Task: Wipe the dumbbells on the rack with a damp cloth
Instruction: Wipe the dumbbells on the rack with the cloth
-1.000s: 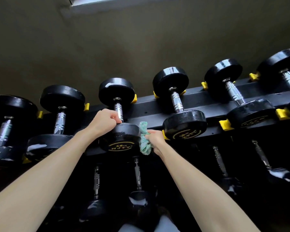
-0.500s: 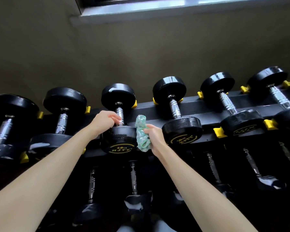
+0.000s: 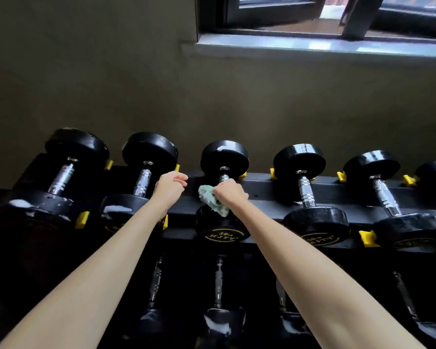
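A black rack (image 3: pixel 267 191) carries a row of black dumbbells with chrome handles. The middle dumbbell (image 3: pixel 223 234) bears yellow lettering on its near head. My right hand (image 3: pixel 230 193) grips a crumpled green cloth (image 3: pixel 213 201) and presses it onto this dumbbell's handle, just above the near head. The handle is mostly hidden under the hand and cloth. My left hand (image 3: pixel 170 187) hovers to the left of that dumbbell, fingers loosely curled, holding nothing.
Neighbouring dumbbells sit left (image 3: pixel 141 180) and right (image 3: pixel 306 195) in yellow cradles (image 3: pixel 82 219). A lower tier of dumbbells (image 3: pixel 218 285) lies in shadow below. A dark wall rises behind the rack, with a window sill (image 3: pixel 312 47) at upper right.
My left hand has let go of the middle dumbbell and shifted left. My right hand has carried the cloth from the near head's side up onto the handle. The view has tilted upward.
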Tool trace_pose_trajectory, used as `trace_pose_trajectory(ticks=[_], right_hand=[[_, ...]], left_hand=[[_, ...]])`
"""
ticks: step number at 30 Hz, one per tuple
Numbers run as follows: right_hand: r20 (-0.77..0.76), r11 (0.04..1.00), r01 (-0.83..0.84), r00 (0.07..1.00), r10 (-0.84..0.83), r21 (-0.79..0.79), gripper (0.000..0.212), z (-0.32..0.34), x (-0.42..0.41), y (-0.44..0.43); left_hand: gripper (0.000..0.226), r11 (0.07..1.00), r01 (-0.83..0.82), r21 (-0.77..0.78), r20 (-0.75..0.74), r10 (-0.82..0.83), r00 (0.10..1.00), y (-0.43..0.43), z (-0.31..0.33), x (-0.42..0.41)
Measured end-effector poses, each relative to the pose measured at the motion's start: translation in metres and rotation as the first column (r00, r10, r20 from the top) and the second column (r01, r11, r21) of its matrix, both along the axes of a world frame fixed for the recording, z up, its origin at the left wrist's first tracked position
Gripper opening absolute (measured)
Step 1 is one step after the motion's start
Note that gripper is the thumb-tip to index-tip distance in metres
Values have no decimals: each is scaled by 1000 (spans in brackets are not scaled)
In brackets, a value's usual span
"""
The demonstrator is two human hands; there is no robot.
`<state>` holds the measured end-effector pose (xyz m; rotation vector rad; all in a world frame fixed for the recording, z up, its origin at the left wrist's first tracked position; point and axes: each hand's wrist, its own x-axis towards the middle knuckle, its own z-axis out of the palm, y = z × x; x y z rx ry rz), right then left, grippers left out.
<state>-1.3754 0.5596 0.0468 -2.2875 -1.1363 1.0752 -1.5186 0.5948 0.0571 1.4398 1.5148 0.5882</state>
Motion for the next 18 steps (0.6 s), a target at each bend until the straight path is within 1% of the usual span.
trace_pose_trajectory(ticks=[1, 3, 5, 6, 8, 10, 11, 12, 13, 14, 15, 16, 17, 18], right_hand=[[27, 999, -39, 999, 40, -34, 21, -2, -2, 6], [19, 987, -156, 987, 157, -48, 7, -5, -1, 12], [35, 959, -281, 959, 282, -31, 23, -3, -3, 13], [43, 941, -339, 940, 339, -15, 24, 2, -7, 9], [87, 874, -486, 871, 483, 9, 19, 9, -13, 3], [238, 772, -636, 748, 620, -13, 26, 16, -21, -7], [301, 725, -689, 687, 661, -19, 28, 17, -22, -10], [313, 698, -716, 657, 685, -24, 29, 16, -20, -13], [268, 692, -722, 666, 696, -2, 28, 18, -14, -16], [134, 728, -684, 727, 674, 52, 25, 21, -9, -19], [-55, 798, -589, 799, 599, 131, 22, 26, -1, -20], [-233, 871, -439, 843, 484, 221, 19, 29, 9, -21], [-392, 925, -249, 851, 351, 287, 17, 32, 20, -21], [-536, 948, -61, 813, 229, 312, 18, 33, 31, -22]], left_hand=[[37, 1000, -8, 1, 5, 8, 1000, 1, 0, -3], [37, 1000, -14, -11, 7, 14, 1000, 1, -1, -7], [37, 999, -23, -31, 9, 23, 1000, 1, -4, -10], [36, 998, -35, -42, 13, 36, 999, 1, -7, -11], [34, 996, -72, -52, 23, 73, 997, -1, -12, -12], [33, 993, -101, -53, 8, 101, 995, -3, -13, -11], [33, 992, -116, -49, 2, 116, 993, -4, -12, -11], [33, 990, -132, -40, 9, 132, 991, -5, -10, -9], [33, 988, -149, -30, 30, 150, 988, -5, -6, -5], [32, 985, -170, -34, 53, 172, 984, -5, -3, -4], [32, 982, -185, -32, 77, 187, 979, -6, 2, -1], [32, 980, -194, -31, 102, 197, 975, -6, 6, 3], [33, 979, -200, -29, 121, 202, 972, -7, 11, 7], [33, 979, -203, -28, 139, 205, 969, -8, 15, 12]])
